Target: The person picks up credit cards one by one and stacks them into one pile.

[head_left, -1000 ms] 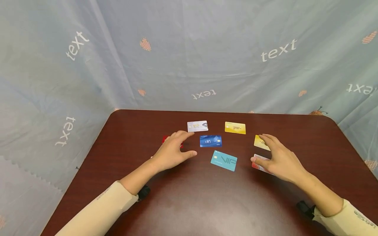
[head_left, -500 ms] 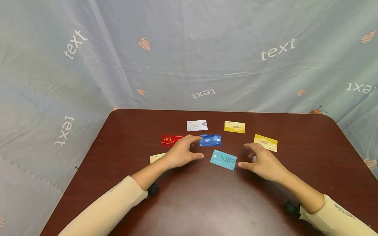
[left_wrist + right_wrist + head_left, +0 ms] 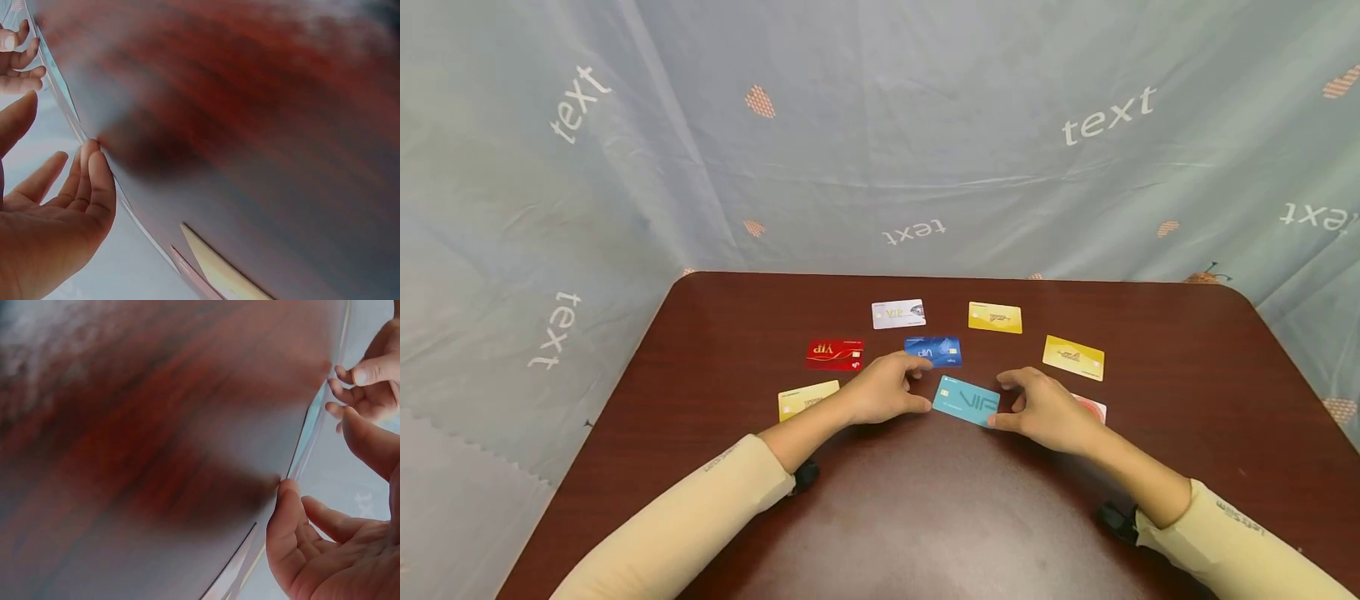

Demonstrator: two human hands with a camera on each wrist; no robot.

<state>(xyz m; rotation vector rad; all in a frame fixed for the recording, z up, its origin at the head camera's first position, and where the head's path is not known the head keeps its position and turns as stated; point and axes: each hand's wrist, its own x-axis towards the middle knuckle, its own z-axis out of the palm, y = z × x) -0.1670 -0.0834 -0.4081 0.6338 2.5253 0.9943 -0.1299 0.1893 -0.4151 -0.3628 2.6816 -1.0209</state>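
Observation:
A teal VIP card [image 3: 962, 401] lies flat on the dark wood table, between my two hands. My left hand [image 3: 886, 390] is at its left side, thumb tip right by the card's left corner and index finger overlapping the blue card [image 3: 942, 352] behind. My right hand [image 3: 1047, 408] is at the other end, its thumb tip overlapping the teal card's lower right corner. In the wrist views the left fingers [image 3: 87, 181] and the right fingers [image 3: 287, 519] reach down to the tabletop, with both thumbs held apart from them.
A red card [image 3: 835, 354] and a pale yellow card [image 3: 797, 402] lie on the left. Farther back are a white card [image 3: 898, 314] and a yellow card [image 3: 995, 317]. Another yellow card [image 3: 1073, 358] and a partly hidden red-and-white card [image 3: 1092, 407] lie right. A grey-blue curtain [image 3: 970, 167] hangs behind.
Both hands have moved inward, the left one rightward and the right one leftward, to the teal card's two ends. The red, pale yellow and right yellow cards have become uncovered.

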